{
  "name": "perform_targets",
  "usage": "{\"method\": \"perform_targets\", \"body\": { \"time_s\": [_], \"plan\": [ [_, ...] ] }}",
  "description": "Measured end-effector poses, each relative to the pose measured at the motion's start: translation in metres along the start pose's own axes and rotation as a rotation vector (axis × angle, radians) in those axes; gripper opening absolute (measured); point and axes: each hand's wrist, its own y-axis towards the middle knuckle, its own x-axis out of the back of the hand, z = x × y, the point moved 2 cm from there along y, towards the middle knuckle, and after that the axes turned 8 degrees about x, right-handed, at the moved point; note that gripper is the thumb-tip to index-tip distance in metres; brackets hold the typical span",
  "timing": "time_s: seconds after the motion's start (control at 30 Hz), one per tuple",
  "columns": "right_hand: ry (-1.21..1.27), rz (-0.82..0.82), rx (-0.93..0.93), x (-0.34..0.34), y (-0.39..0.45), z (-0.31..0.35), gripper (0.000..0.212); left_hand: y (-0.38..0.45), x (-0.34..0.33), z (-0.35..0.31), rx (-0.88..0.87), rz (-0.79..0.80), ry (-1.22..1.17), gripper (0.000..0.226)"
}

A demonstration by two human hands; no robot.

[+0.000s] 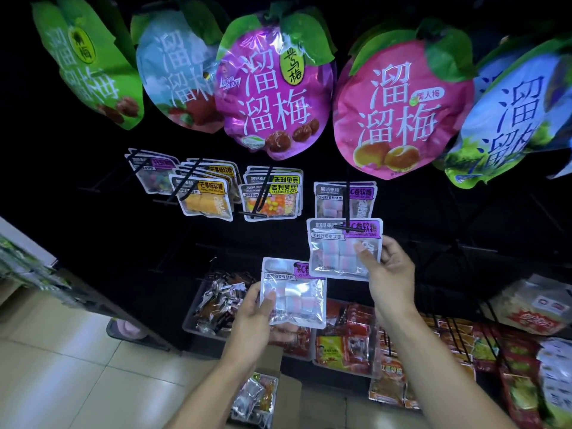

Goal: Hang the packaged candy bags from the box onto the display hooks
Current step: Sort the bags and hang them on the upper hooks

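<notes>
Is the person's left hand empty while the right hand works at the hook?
No: the left hand grips a second candy bag, while the right hand holds another bag at the hook.

Candy bags (344, 247) glossy clear plastic; hooks (348, 209) matt black metal.

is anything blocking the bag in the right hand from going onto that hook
Nothing visible does. The right hand holds the candy bag with its top edge at the tip of the display hook. One matching hung bag sits further back on the hook, leaving the front free.
</notes>
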Motion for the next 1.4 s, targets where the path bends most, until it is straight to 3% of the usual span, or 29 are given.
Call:
{"method": "perform_targets", "body": {
  "time_s": [0.37, 0.7, 1.07, 1.23, 1.27, 1.4],
  "plan": [
    [-0.019, -0.031, -0.001, 0.002, -0.004, 0.000, 0.011, -0.008, 0.007, -0.002, -0.008, 0.004, -0.061, 0.014],
    [-0.027, -0.043, -0.007, -0.005, 0.004, -0.001, 0.012, -0.013, 0.015, -0.002, 0.012, 0.018, -0.091, 0.029],
    [-0.111, -0.098, -0.047, -0.021, 0.081, -0.010, 0.006, -0.014, 0.019, -0.006, 0.030, -0.010, -0.054, 0.021],
    [-0.034, -0.302, -0.128, -0.015, 0.048, -0.010, 0.041, -0.012, 0.014, -0.014, -0.037, 0.010, -0.055, 0.019],
    [-0.016, -0.236, -0.179, -0.016, 0.033, -0.010, 0.037, -0.011, 0.012, -0.015, -0.051, 0.020, -0.053, 0.019],
    [-0.034, 0.331, -0.288, -0.023, -0.023, -0.003, 0.034, -0.008, -0.004, -0.020, -0.103, 0.078, -0.040, 0.021]
  ]
}}
